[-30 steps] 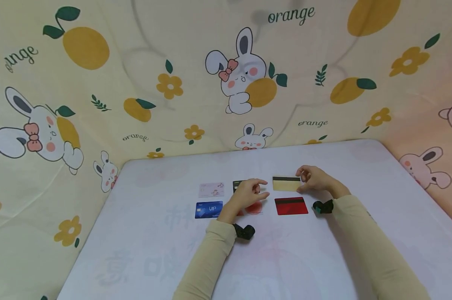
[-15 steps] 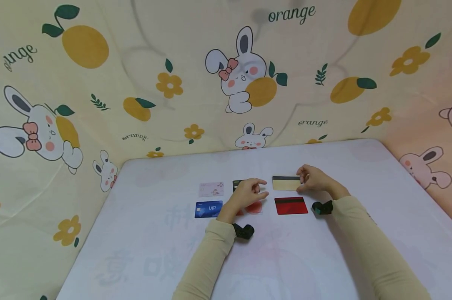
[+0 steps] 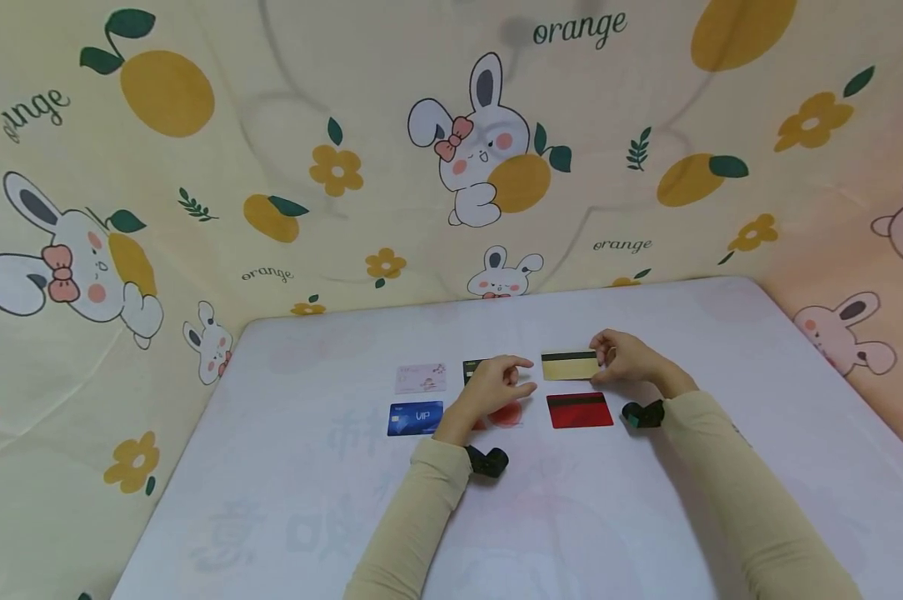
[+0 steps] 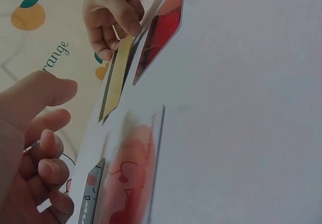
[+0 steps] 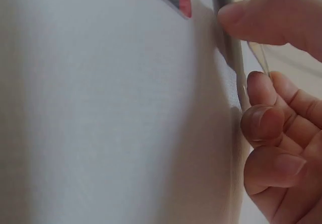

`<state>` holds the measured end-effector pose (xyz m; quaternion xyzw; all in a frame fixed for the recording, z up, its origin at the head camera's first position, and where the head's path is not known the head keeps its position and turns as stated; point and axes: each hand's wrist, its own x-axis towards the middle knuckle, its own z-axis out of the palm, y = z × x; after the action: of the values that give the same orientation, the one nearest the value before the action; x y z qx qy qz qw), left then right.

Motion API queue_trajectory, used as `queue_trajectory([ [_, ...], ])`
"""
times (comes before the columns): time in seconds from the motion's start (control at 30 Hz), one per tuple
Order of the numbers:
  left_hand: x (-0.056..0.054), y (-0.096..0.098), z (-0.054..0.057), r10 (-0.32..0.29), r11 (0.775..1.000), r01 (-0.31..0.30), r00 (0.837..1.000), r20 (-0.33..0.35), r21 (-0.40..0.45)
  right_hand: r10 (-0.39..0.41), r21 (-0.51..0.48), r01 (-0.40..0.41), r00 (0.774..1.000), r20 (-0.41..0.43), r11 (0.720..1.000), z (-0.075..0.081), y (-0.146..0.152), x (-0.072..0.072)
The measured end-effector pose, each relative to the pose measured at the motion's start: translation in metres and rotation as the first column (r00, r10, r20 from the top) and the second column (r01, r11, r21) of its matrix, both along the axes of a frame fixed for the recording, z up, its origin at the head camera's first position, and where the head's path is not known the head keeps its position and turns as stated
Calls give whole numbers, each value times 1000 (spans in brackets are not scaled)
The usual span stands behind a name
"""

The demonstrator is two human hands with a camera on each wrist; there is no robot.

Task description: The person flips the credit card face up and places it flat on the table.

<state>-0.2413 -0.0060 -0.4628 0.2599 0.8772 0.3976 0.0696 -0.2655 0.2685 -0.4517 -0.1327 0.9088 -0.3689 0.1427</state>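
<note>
My right hand (image 3: 631, 357) pinches the right end of a gold card (image 3: 569, 367) with a black stripe. Thumb and fingertips are at opposite edges of this card, and in the left wrist view it looks slightly tilted off the table. Closer to me lies a red card (image 3: 580, 411) with a dark stripe, face down. My left hand (image 3: 494, 385) holds nothing, its fingers loosely curved above a dark card (image 3: 470, 372) and a card with a red round picture (image 3: 507, 415). That hand and wrist partly cover both cards in the head view.
Left of my left hand lie a pale pink card (image 3: 421, 379) and a blue VIP card (image 3: 416, 419). All rest on a white table (image 3: 301, 467). A patterned cloth (image 3: 391, 100) with rabbits and oranges hangs behind its far edge.
</note>
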Motion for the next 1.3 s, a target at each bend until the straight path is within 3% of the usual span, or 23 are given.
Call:
queue_trajectory([
  [0.2, -4, 2, 3, 22, 999, -22, 1000, 3, -35, 15, -18, -16, 998, -56, 1000, 0, -1, 2],
  [0.57, -8, 7, 9, 57, 997, -62, 994, -91, -49, 31, -150, -46, 994, -103, 988, 5, -4, 6],
  [1.3, -4, 24, 14, 44, 992, -68, 975, -217, -102, 9, -186, -37, 989, -148, 982, 16, -22, 18],
])
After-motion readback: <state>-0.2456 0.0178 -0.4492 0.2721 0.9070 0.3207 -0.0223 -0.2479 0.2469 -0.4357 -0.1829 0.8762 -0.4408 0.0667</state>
